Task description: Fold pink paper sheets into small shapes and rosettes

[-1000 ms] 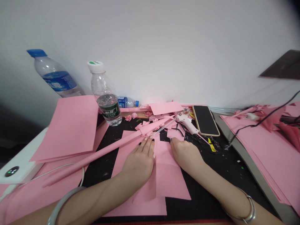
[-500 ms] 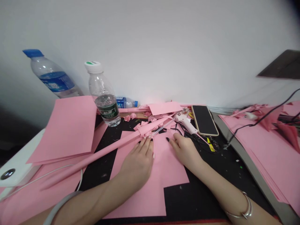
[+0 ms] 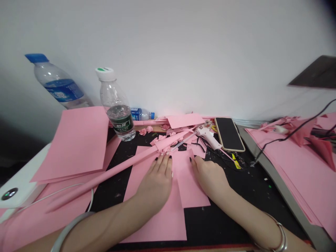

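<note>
My left hand lies palm down with fingers stretched out over a large sheet of pink paper on the black mat. Its fingertips reach a small cluster of folded pink paper. My right hand is closed, with thumb and finger pinching the right edge of a smaller sheet of pink paper, which partly overlaps the large one. The curled fingers hide part of that edge. Just beyond my left fingertips, a long rolled paper tube slants across the mat. A white glue gun lies past my right hand.
A phone rests behind the right hand, near dark cables. At the left stand a green-labelled water bottle, a blue-capped bottle and pink sheets. More pink paper is stacked at the right. A wall rises behind.
My right hand has shifted slightly right and nearer to me, its fingers now pinching the smaller sheet's edge. That sheet has moved a little, and scraps behind it show more. My left hand stays nearly still.
</note>
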Motion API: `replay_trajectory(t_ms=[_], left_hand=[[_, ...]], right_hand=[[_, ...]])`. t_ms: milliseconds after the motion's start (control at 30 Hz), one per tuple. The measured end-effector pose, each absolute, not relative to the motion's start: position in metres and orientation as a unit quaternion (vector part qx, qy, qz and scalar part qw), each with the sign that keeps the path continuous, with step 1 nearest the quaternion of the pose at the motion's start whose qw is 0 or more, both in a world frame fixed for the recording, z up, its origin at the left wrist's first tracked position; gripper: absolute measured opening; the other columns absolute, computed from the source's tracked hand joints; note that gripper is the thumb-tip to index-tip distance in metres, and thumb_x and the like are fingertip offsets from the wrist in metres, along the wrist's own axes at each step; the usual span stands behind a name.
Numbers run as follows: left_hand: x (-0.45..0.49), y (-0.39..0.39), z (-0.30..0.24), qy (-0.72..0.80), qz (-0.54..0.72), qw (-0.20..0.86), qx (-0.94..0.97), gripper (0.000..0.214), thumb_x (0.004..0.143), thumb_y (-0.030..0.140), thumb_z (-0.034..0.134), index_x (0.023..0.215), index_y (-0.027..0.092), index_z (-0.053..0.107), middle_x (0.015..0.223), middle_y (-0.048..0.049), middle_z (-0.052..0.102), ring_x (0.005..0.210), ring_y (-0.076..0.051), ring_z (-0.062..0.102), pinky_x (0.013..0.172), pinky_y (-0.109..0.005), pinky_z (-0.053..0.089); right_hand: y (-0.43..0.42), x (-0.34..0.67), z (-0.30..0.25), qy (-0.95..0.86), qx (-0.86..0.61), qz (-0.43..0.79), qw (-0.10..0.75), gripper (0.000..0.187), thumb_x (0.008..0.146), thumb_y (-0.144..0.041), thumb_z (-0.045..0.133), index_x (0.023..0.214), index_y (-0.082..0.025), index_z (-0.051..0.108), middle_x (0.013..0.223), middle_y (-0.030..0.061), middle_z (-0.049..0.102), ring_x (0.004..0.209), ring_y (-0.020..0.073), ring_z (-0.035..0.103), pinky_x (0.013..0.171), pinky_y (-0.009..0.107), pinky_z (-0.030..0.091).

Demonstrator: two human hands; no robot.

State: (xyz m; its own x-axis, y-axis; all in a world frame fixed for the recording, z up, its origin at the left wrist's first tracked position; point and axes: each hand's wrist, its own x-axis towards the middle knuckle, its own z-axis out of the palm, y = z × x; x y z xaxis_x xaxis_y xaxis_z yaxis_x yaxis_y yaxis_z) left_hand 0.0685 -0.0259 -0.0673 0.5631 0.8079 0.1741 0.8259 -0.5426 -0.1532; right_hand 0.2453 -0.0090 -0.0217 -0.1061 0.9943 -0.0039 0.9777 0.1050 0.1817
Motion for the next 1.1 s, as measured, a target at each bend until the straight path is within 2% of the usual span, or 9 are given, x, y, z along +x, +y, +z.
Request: replay_trajectory(t_ms=[367,567,833,1100], left_hand=[[0.071,-0.024,-0.067,-0.472,-0.045,0.103,-0.875,0.045,0.088,0.01,0.032,0.13,-0.002,0.042,0.138,-0.0233,0.038,0.129,-0.032,0.034,0.105,-0.045,0.033],[0.071,-0.026,-0.065,-0.462,-0.047,0.133,-0.876,0.044,0.087,0.01,0.032,0.127,-0.002,0.045,0.136,-0.0226,0.042,0.129,-0.032,0.035,0.105,-0.044,0.034],[0.071,-0.025,-0.066,-0.47,-0.043,0.108,-0.875,0.046,0.088,0.011,0.031,0.13,-0.002,0.042,0.138,-0.0232,0.038,0.129,-0.033,0.033,0.105,-0.046,0.033],[0.072,-0.025,-0.064,-0.475,-0.048,0.095,-0.873,0.044,0.09,0.014,0.03,0.129,-0.002,0.043,0.137,-0.0233,0.038,0.129,-0.033,0.034,0.103,-0.045,0.036]], right_hand=[[-0.013,0.258,-0.023,0.735,0.676,0.033,0.031,0.025,0.093,-0.028,0.038,0.081,-0.017,0.058,0.06,0.0082,0.066,0.055,0.0238,0.064,0.046,0.026,0.016],[-0.014,0.253,-0.014,0.722,0.692,-0.016,-0.007,0.022,0.093,-0.024,0.036,0.083,-0.016,0.053,0.062,0.0068,0.066,0.057,0.021,0.064,0.047,0.026,0.017],[-0.015,0.251,-0.029,0.726,0.683,0.063,0.048,0.015,0.094,-0.026,0.036,0.091,-0.015,0.047,0.057,0.0067,0.064,0.051,0.0236,0.064,0.044,0.026,0.013],[-0.011,0.26,-0.027,0.706,0.708,0.016,0.02,0.014,0.093,-0.025,0.035,0.088,-0.017,0.044,0.056,0.0049,0.059,0.049,0.0222,0.059,0.045,0.025,0.018]])
